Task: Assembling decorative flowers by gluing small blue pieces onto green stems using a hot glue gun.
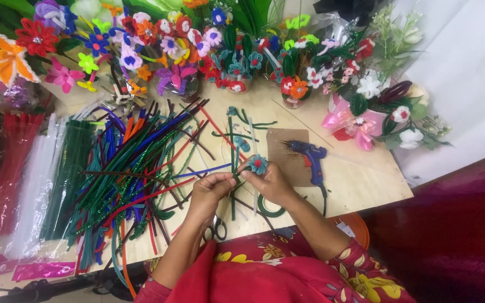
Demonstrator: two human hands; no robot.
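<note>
Flower: one small fuzzy teal pipe-cleaner flower [257,164] with a red centre, held over the wooden desk [355,179].
Right hand [270,182]: fingers pinching the flower just under its head.
Left hand [211,188]: fingers pressed together on the green stem [235,177].
Beside: one blue glue gun [311,157] on brown card [285,154]; heap of fuzzy pipe cleaners [136,163].

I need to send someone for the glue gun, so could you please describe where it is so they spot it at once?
Start at the wooden table and look just right of the person's right hand. The glue gun lies there on a brown cardboard square. It is the only solid blue plastic tool, unlike the fuzzy wire stems piled to the left.
</note>
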